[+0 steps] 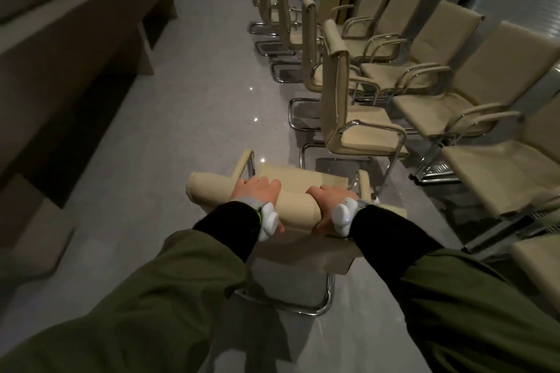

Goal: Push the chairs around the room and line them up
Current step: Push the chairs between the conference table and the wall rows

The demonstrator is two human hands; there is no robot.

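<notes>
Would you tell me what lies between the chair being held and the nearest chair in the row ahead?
Only bare glossy grey floor, in the head view, separates the held beige chair from the nearest beige chrome-framed chair.

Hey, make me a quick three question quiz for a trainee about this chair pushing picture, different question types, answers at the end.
1. True or false: both the left hand and the right hand grip the padded top of the beige chrome-framed chair's backrest.
2. Multiple choice: the row of beige chairs lined up ahead stands on which side of the grey polished floor? A) the person's left B) the person's right C) the middle
3. Fill in: along the person's left runs a long dark brown ____.

Key: 1 true; 2 B; 3 counter.
</notes>
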